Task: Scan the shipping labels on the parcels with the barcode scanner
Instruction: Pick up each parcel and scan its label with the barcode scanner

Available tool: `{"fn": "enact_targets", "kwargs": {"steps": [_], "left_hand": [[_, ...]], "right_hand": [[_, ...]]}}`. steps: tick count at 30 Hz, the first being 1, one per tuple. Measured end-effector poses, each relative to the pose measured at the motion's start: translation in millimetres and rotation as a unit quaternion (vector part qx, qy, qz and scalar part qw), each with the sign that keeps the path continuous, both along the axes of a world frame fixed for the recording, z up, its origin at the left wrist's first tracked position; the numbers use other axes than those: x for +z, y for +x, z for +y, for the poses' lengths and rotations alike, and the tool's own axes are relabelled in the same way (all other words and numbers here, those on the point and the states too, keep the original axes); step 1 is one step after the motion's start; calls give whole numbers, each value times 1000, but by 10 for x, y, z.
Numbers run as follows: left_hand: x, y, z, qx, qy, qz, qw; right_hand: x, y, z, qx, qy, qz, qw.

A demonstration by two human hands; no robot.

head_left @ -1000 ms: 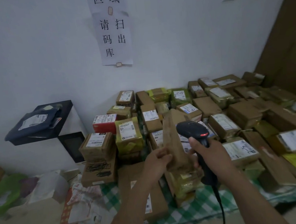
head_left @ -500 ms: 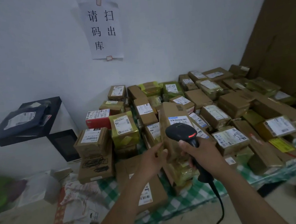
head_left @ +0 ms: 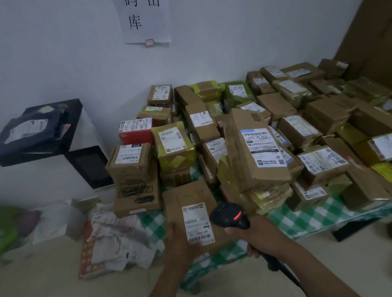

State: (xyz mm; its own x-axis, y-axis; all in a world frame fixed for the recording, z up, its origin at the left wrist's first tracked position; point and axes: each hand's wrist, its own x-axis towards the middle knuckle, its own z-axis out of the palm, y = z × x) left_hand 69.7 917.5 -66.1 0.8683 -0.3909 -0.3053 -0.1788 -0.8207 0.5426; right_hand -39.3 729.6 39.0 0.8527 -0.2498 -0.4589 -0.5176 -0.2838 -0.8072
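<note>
A person's right hand is gripping a black barcode scanner, fingers wrapped round its handle; its red light is glowing just beside the shipping label on a flat brown parcel lying on the green-checked tablecloth; the left hand is touching that parcel's near edge, fingers too blurred to tell their curl.
</note>
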Motion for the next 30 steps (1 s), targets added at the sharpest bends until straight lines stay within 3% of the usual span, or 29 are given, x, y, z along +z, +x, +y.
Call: {"fn": "enact_targets", "kwargs": {"steps": [3, 5, 11, 16, 20, 27, 30], "left_hand": [[-126, -22, 0, 38, -17, 8, 999], [-186, -20, 16, 83, -38, 80, 993], [-287, -154, 81, 150, -179, 164, 959], [-247, -337, 76, 234, -305, 202, 901], [-224, -508, 57, 324, -348, 234, 848], [-9, -865, 142, 348, -400, 213, 820], [99, -1062, 167, 424, -386, 150, 806]], "right_hand": [[-227, 86, 32, -1, 31, 20, 999], [-365, 185, 54, 7, 45, 33, 998], [-685, 321, 13, -10, 116, 87, 989], [-779, 247, -184, 30, 138, 107, 984], [-729, 175, -398, 84, 139, 114, 980], [-513, 104, -535, 137, 142, 64, 978], [-374, 147, -447, 152, 145, 27, 977]]}}
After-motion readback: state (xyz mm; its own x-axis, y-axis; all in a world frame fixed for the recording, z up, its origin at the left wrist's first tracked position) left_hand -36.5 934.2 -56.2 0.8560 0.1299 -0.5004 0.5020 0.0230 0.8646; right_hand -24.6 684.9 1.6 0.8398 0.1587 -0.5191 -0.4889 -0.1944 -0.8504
